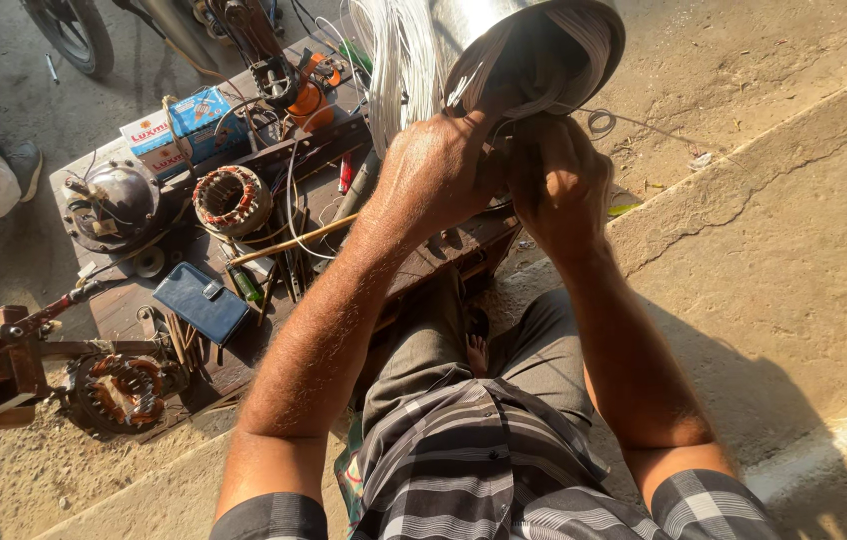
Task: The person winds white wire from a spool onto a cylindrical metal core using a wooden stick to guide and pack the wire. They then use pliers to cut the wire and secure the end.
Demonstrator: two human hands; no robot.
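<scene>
**Both hands at the metal housing, working pale wire**

Left hand (440,165) is raised to the mouth of a shiny metal housing (503,30), fingers curled tight around a bundle of pale wire (543,95) at its rim. Right hand (555,180) sits just beside it, touching; its fingers are curled inward on the same bundle, though the exact pinch cannot be told. The housing is held up above the cluttered bench (123,305). On the bench: a copper-wound stator (231,198), a blue wallet (201,300), a domed motor cover (115,203).
</scene>
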